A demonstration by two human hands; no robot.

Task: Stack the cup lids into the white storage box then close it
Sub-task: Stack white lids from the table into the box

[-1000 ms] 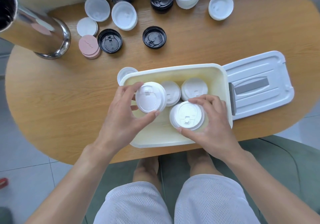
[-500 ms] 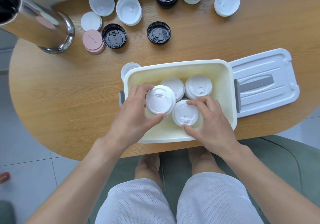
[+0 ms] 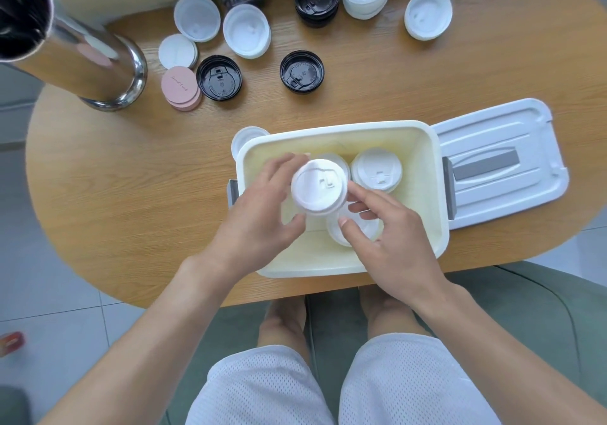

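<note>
Both hands seemingly grip one lid stack.

tabletop: light wood grain, honey-brown
box: white rim, cream-yellow inside
box lid: white with a grey bar in the middle
held lid: plain white
lids in box: white
loose lids: mostly white
black lids: glossy black, three single ones and a stack at the far edge
pink lids: pale pink, small dark script on top
canister: shiny silver, dark inside
shorts: white mesh with fine dots
seat: muted green
floor: pale grey tiles
</note>
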